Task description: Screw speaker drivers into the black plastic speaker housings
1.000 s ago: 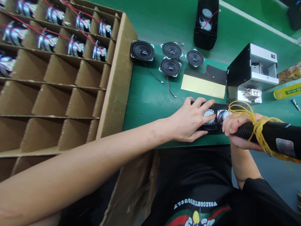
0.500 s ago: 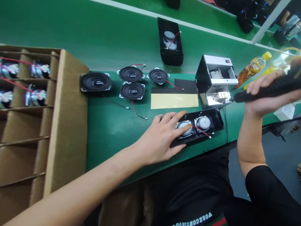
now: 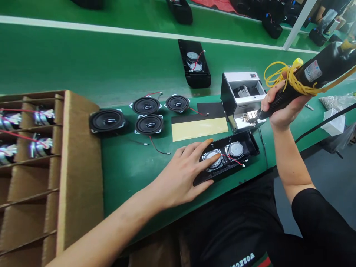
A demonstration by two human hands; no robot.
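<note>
My left hand [image 3: 185, 171] spans the left end of a black speaker housing [image 3: 222, 171], thumb along its near side and a fingertip on one of the two round silver-backed speaker drivers [image 3: 236, 150]. Thin red wires with white plugs lie across the housing. In my right hand [image 3: 287, 107] is a black electric screwdriver [image 3: 303, 79] with yellow cord wound around it. The screwdriver's lower end is at the metal outlet of a silver and black screw feeder [image 3: 244, 97]; its tip is hard to make out there.
Several black speaker drivers [image 3: 149, 124] lie at the centre left beside a cardboard box [image 3: 80, 167] with dividers. A yellow and black sheet [image 3: 199, 129] lies behind the housing. Farther back stands another housing [image 3: 194, 63]. A white tray [image 3: 333, 122] sits at the right.
My right hand has brought the screwdriver down and left to the feeder's outlet. My left hand stays on the housing. The whole view has shifted.
</note>
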